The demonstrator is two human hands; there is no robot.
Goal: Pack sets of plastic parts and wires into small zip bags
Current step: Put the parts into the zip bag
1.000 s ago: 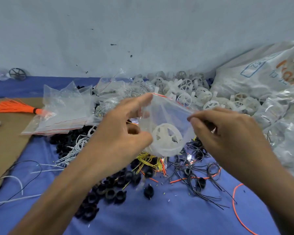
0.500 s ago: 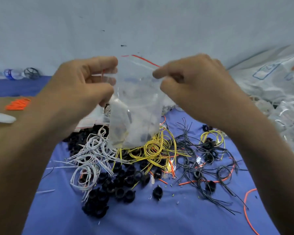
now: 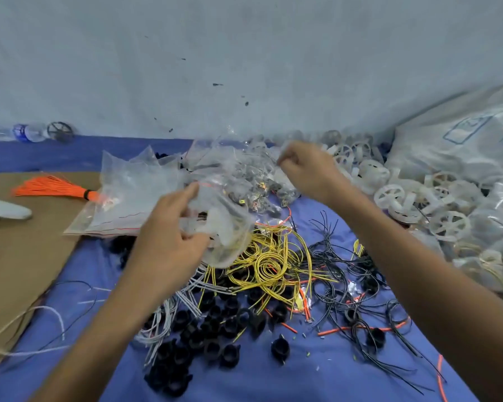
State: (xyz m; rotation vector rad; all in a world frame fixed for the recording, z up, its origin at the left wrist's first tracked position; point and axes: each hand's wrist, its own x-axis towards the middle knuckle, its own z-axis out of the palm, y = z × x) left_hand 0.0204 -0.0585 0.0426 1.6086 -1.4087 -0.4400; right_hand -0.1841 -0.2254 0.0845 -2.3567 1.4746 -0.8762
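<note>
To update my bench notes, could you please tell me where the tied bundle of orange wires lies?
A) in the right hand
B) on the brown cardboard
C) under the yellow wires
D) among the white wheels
B: the orange wire bundle lies on the brown cardboard at the far left.

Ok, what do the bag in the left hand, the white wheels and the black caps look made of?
Zip bag in the left hand: thin clear plastic film, glossy; it crumples and shows the wires through it. White wheels: moulded plastic, probably, translucent milky and matt. Black caps: likely hard plastic, dull black with uniform moulded tabs.
</note>
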